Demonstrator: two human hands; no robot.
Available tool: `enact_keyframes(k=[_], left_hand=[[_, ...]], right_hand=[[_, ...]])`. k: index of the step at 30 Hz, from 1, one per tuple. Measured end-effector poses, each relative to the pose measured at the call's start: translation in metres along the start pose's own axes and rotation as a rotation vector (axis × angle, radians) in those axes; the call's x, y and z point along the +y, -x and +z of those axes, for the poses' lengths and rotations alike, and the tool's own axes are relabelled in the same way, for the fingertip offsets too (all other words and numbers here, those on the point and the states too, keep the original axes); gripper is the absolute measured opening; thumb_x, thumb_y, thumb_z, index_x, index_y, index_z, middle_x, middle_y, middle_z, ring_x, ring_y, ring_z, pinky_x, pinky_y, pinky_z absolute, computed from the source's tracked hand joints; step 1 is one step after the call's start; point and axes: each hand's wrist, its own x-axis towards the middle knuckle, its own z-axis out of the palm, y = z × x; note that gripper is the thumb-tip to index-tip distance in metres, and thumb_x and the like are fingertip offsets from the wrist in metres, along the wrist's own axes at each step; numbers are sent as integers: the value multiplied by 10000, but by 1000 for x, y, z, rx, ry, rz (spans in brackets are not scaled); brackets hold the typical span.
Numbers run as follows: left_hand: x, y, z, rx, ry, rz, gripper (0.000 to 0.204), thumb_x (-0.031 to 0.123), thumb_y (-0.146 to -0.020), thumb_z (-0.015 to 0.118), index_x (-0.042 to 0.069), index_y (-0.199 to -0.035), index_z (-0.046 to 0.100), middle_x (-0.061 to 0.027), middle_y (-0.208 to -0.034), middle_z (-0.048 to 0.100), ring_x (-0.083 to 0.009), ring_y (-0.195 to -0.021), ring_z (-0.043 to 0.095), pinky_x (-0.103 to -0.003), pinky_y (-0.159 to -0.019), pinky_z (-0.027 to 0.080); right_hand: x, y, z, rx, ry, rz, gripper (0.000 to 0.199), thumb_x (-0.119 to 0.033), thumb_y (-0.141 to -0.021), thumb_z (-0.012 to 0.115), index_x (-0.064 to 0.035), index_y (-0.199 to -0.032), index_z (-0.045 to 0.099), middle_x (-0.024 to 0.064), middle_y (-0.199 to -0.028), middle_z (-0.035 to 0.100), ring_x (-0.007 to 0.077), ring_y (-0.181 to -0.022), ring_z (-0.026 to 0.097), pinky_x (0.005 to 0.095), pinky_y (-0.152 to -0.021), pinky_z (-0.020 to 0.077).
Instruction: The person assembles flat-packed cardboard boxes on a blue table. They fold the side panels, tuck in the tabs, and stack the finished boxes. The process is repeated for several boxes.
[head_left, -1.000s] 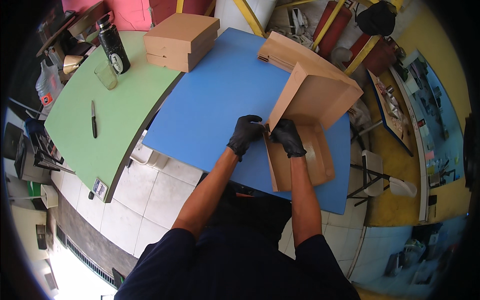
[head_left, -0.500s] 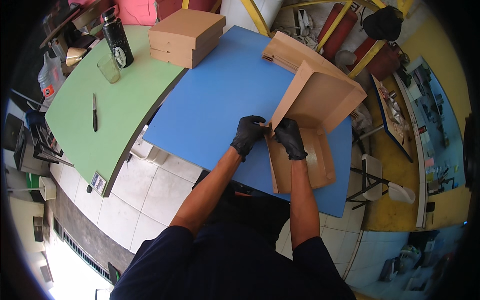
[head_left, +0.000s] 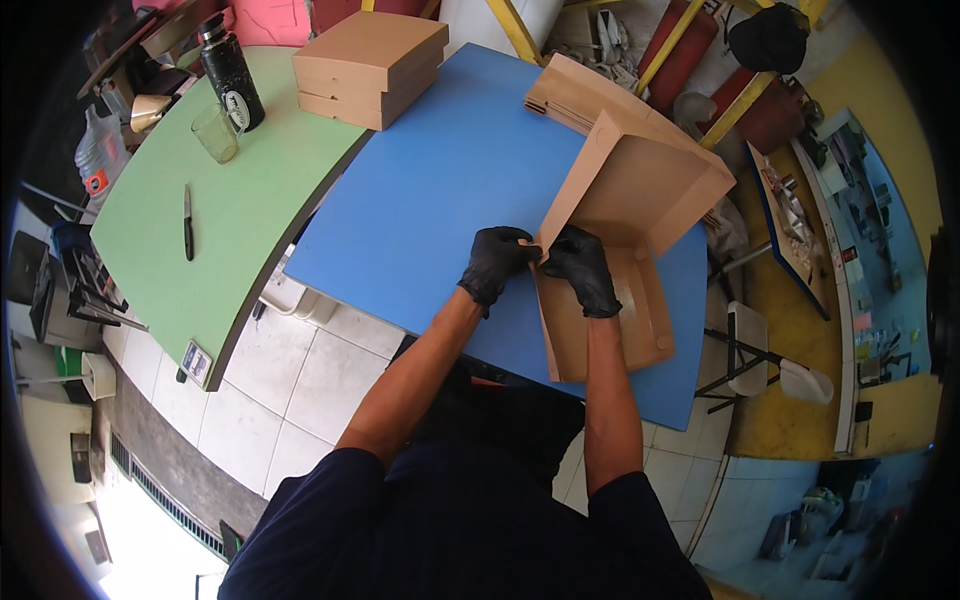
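Pinching a plain brown cardboard box (head_left: pixel 642 225) at one corner, the black-gloved left hand (head_left: pixel 496 264) and right hand (head_left: pixel 584 270) curl nearly closed, the lid (head_left: pixel 660 180) raised above a shallow base (head_left: pixel 640 320).

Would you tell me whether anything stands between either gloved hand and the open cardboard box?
Nothing visible does: the left hand and right hand are both at the left side of the open box, by its raised lid.
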Motion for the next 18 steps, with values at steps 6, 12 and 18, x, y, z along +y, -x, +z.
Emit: enact_keyframes(k=[6, 12, 18], left_hand=[[1, 3, 1, 56, 10, -19, 356, 111, -787, 853, -36, -1101, 773, -75, -901, 745, -137, -762, 666, -286, -688, 548], [-2, 7, -1, 10, 77, 31, 391, 120, -791, 858, -70, -1116, 754, -106, -915, 742, -145, -749, 660, -292, -667, 544], [-6, 4, -11, -33, -56, 57, 411, 156, -815, 831, -71, -1146, 742, -117, -932, 758, -164, -779, 695, -296, -715, 563]], right_hand=[[2, 0, 0, -14, -3, -32, 105, -70, -916, 618, 6, -875, 677, 48, -793, 637, 107, -689, 616, 273, -620, 516], [9, 2, 10, 70, 300, -25, 154, -94, -912, 634, 11, -806, 674, 19, -722, 623, 88, -663, 593, 285, -602, 470], [9, 3, 7, 51, 195, -120, 57, -2, -857, 649, 18, -896, 685, -8, -785, 608, 74, -718, 553, 271, -640, 503]])
